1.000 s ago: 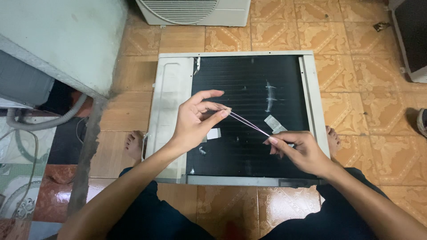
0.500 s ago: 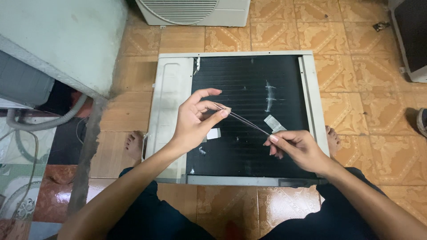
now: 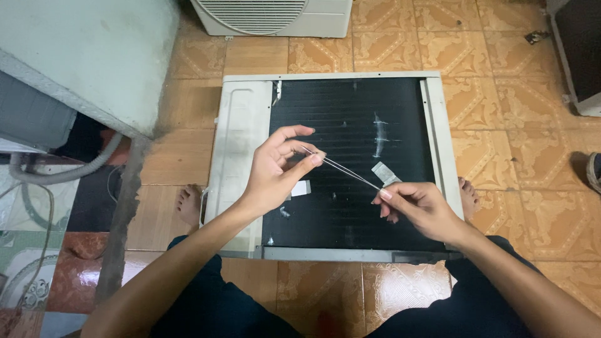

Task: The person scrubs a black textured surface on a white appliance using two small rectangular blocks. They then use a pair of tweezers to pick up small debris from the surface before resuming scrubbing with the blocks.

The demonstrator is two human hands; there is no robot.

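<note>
A thin pale strand [image 3: 345, 171], like a wire or cable tie, is stretched taut between my two hands. My left hand [image 3: 275, 172] pinches its upper end between thumb and forefinger. My right hand [image 3: 419, 209] pinches the lower end. Both hands hover over a black finned coil panel [image 3: 350, 112] in a pale metal frame [image 3: 241, 131], lying flat on the floor. Small white tape patches [image 3: 384, 172] stick to the fins.
A white fan unit [image 3: 272, 15] stands at the top. A grey slab [image 3: 81, 56] with a grey hose [image 3: 69, 172] lies at the left, a dark appliance [image 3: 579, 50] at the right. My bare feet [image 3: 188, 206] flank the panel on orange floor tiles [image 3: 501, 94].
My right hand has drawn slightly back toward me and lower; the strand stays stretched between both hands. My left hand has barely moved.
</note>
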